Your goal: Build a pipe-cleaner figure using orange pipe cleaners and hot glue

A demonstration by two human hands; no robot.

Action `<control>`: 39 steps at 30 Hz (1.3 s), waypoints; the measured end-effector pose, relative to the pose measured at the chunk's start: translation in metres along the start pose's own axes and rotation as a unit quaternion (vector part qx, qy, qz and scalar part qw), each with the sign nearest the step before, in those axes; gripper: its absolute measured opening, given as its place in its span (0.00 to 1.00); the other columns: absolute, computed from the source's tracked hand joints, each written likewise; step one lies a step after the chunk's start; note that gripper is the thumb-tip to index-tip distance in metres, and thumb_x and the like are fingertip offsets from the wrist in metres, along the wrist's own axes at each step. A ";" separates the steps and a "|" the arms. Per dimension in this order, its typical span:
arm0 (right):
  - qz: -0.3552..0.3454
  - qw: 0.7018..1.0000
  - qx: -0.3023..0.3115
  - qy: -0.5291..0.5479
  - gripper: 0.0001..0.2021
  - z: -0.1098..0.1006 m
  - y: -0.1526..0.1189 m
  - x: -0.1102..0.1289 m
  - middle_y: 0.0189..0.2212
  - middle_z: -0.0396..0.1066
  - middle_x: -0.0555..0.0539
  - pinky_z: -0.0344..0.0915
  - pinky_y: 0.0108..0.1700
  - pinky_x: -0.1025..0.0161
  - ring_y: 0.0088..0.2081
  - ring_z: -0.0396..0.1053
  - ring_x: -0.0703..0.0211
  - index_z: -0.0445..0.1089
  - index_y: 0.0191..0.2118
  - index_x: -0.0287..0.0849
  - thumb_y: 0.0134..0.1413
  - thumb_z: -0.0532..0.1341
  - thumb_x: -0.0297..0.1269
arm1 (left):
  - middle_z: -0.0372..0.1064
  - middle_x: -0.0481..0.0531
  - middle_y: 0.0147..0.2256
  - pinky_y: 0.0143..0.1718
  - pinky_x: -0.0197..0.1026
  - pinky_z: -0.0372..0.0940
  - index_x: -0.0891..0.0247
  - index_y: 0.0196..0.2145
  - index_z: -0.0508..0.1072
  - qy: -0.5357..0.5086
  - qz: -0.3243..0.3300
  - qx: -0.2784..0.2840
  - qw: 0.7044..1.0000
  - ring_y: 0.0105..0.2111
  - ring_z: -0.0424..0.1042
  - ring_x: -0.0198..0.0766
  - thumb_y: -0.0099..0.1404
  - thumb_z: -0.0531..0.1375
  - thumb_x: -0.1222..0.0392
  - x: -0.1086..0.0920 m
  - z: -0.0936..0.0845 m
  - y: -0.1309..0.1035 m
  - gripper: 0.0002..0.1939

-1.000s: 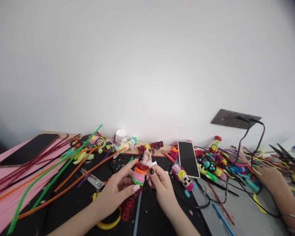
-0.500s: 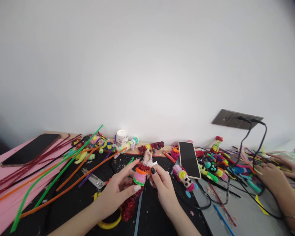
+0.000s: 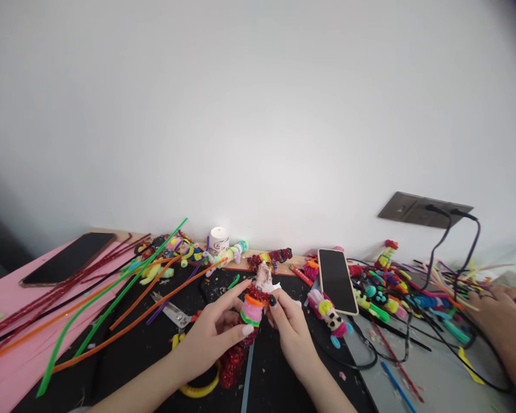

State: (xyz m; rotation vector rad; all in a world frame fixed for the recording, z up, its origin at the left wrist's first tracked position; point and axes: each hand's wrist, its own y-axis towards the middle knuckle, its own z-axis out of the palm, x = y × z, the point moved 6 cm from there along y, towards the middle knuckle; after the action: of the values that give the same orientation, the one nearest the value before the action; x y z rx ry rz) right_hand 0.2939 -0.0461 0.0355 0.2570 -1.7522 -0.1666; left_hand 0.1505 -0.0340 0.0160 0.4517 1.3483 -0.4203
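Between my hands is a pipe-cleaner figure with pink, green, orange and glittery red bands. My left hand wraps its fingers and thumb around the figure's left side. On the other side, my right hand pinches at the figure's edge with thumb and forefinger; white paper-like bits show just behind those fingertips. Glittery red pipe cleaner hangs below the figure. Beside my left hand lie scissors, partly hidden, and a yellow ring-shaped piece.
Long green and orange pipe cleaners cross the left side over pink sheets and a phone. A second phone and a spotted doll lie at right. Cables run from the wall socket. Another person's hand is far right.
The whole view has shifted slightly, so things appear further right. Both my hands keep hold of the figure in nearly the same pose. The other person's hands have moved right.
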 end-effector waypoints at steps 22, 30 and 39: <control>0.027 1.000 0.004 0.008 0.15 0.000 -0.002 -0.013 0.25 0.54 0.52 0.47 0.25 0.66 0.25 0.49 0.62 0.62 0.30 0.43 0.63 0.50 0.46 | 0.66 0.51 0.41 0.36 0.39 0.62 0.53 0.62 0.55 -0.010 -0.002 0.002 1.000 0.35 0.68 0.37 0.61 0.62 0.54 0.002 0.000 0.001 0.34; 0.017 1.000 -0.003 -0.001 0.15 -0.001 -0.002 -0.010 0.24 0.54 0.52 0.47 0.25 0.65 0.25 0.48 0.62 0.61 0.29 0.43 0.64 0.50 0.46 | 0.66 0.51 0.42 0.37 0.40 0.63 0.52 0.62 0.55 -0.007 0.002 0.000 1.000 0.36 0.69 0.38 0.61 0.61 0.54 0.003 -0.001 0.001 0.34; 0.005 1.000 -0.009 -0.021 0.15 -0.002 -0.001 -0.006 0.24 0.56 0.52 0.47 0.25 0.65 0.25 0.50 0.62 0.63 0.30 0.42 0.64 0.50 0.45 | 0.66 0.50 0.41 0.38 0.39 0.63 0.52 0.61 0.56 -0.014 0.004 -0.006 1.000 0.37 0.69 0.37 0.61 0.62 0.54 0.005 -0.003 0.001 0.33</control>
State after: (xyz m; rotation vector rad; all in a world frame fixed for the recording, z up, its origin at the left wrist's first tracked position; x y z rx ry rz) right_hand 0.2970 -0.0451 0.0300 0.2335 -1.7925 -0.1813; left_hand 0.1500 -0.0316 0.0105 0.4402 1.3197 -0.4104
